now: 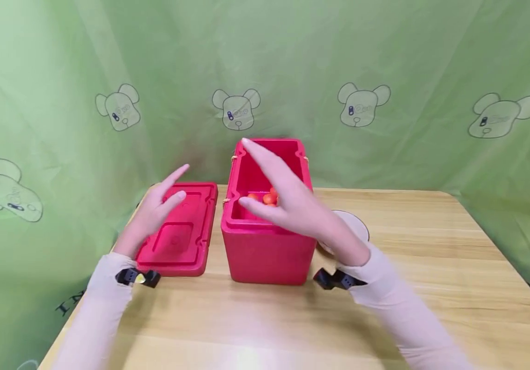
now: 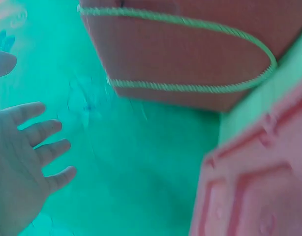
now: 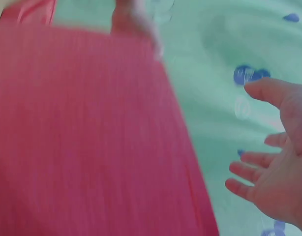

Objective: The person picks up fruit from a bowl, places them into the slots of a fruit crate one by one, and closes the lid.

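A tall red box [image 1: 269, 257] stands uncovered on the table, with several small orange-red round things [image 1: 269, 198] at its bottom. My right hand [image 1: 288, 198] is above the near right part of the box, fingers extended and thumb apart, holding nothing. To the left of the box, my left hand [image 1: 153, 208] hovers over a red lid [image 1: 179, 231] that lies flat on the table. Its fingers are spread and hold nothing, as the left wrist view also shows. A cord handle [image 2: 190, 88] loops along the box's side there.
A white plate or bowl [image 1: 354, 224] sits right of the box, partly hidden behind my right forearm. The wooden table [image 1: 413, 246] meets a green curtain [image 1: 292, 61] with bear-head drawings at its back and sides. Each wrist carries a black camera strap.
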